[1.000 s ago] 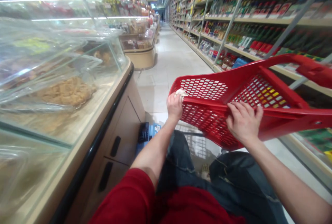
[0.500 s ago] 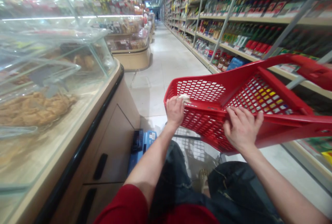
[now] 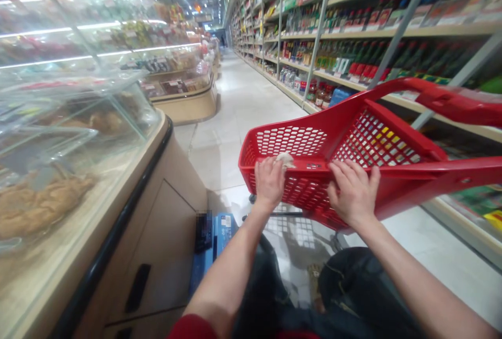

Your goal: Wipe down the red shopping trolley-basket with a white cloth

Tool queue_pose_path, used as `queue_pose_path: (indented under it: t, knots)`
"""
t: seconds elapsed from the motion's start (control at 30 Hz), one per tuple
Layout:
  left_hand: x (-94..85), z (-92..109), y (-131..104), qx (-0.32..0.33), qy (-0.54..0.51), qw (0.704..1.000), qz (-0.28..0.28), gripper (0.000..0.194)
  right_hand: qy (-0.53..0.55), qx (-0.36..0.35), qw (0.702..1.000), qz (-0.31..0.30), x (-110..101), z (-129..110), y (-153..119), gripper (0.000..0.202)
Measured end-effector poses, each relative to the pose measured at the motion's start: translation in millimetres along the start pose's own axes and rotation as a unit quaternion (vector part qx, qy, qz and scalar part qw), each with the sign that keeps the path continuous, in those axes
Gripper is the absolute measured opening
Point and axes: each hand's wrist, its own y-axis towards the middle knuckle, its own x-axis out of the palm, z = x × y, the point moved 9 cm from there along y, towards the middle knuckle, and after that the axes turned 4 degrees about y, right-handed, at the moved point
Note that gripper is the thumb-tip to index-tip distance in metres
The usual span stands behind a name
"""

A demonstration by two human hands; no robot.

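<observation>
A red plastic shopping cart [image 3: 396, 182] stands sideways in front of me, its lattice basket tilted toward the left in view. My left hand [image 3: 270, 179] is closed on a crumpled white cloth [image 3: 285, 159] at the basket's near rim, toward its narrow front end. Further right along that same rim, my right hand [image 3: 353, 192] grips the cart, fingers over the edge and thumb on the outside. Through the holes in the basket only the floor and shelf goods show.
A glass food case [image 3: 129, 103] on a wooden counter [image 3: 172, 182] with a black bumper rail lies close on the left. Blue boxes [image 3: 223, 229] sit on the floor beside it. Tall shelves of bottles [image 3: 353, 30] line the right. A tiled aisle [image 3: 235, 88] runs ahead between them.
My left hand and the cloth have slid a little right along the rim, nearer my right hand. The head view has tilted up and shifted, so the cart appears further left.
</observation>
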Motion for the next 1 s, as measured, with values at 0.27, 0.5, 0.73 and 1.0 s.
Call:
queue_pose_path:
  t: [0.27,0.5,0.73,1.0]
  knots:
    - [8.1,-3,-2,-0.029,0.007,0.999,-0.019,0.035,0.103,0.007,0.992,-0.072,14,-37,17,0.047]
    - [9.4,-20,-9,0.010,-0.060,0.991,-0.121,0.067,0.165,-0.019,0.967,-0.191,62,-113,43,0.050]
    - [1.7,-57,-19,-0.002,-0.036,0.990,-0.134,0.077,0.125,-0.041,0.970,-0.203,94,-132,53,0.045]
    - [2.3,-65,-19,-0.042,0.008,0.984,-0.172,0.083,0.096,-0.044,0.980,-0.169,76,-90,44,0.036]
